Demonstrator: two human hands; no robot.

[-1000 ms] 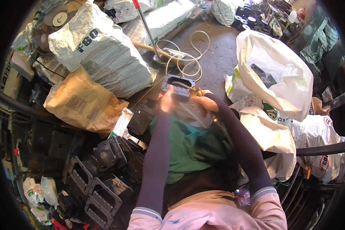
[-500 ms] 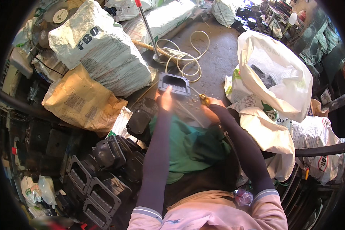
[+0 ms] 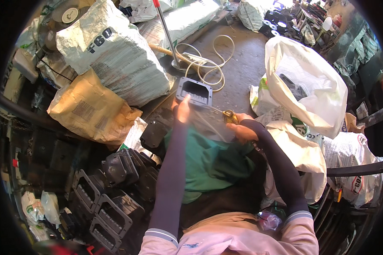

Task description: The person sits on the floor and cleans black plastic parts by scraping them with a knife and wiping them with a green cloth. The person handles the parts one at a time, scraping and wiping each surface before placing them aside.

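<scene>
My left hand (image 3: 183,111) grips the near edge of a grey plastic housing (image 3: 187,101), its thumb over the rim. The housing is a hollow box with a flanged rim, and its wide opening with ribs inside faces me. In my right hand (image 3: 242,129) is a yellow air blow gun (image 3: 230,115), fingers closed around it. Its thin nozzle points left toward the housing's lower right corner; I cannot tell whether they touch. A hose seems to run down beside my right forearm. Green cloth (image 3: 212,163) lies over my lap below both hands.
Several similar dark housings (image 3: 115,212) are stacked at lower left. A brown paper sack (image 3: 89,110) and a big white sack (image 3: 115,59) stand left. An open white sack (image 3: 306,110) with dark parts inside is at right. A pale coiled hose (image 3: 220,63) lies on the floor (image 3: 247,46) ahead.
The housing has tipped so its opening shows more. My right hand has moved slightly down and right, and the blow gun's nozzle has turned toward the housing's lower corner.
</scene>
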